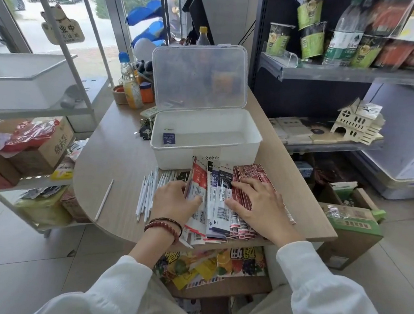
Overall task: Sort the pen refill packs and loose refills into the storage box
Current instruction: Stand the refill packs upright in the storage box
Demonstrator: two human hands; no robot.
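My left hand [173,201] grips left edge of refill packs [219,198], thumb on top; my right hand [259,207] lies flat, fingers spread, pressing red ones

Packs fanned on table [115,148], touching front of storage box [256,136], which stands open and nearly bare

Best, I judge: square fan between both palms before lifting, so none slip out

Long axis runs from me toward box, barcode ends nearest me

Loose refills [149,191] just left, roughly parallel; one stray refill [104,199] farther left
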